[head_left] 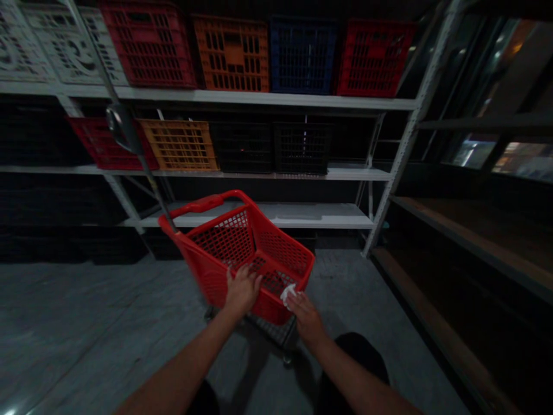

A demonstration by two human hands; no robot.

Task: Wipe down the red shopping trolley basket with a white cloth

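Observation:
A red plastic shopping basket on wheels (224, 242) stands on the grey floor in front of me, its red handle bar raised toward the shelves. My left hand (242, 289) grips the basket's near rim, fingers curled over the edge. Just to the right, my right hand (305, 316) is closed on a small white cloth (288, 293) and presses it against the near right corner of the rim. The basket looks empty inside.
White metal shelving (268, 99) holds red, orange, blue, black and white crates on the upper levels. The lowest shelf board (302, 214) is bare. Wooden shelves (466, 230) run along the right. A dark pole (129, 132) leans at the left.

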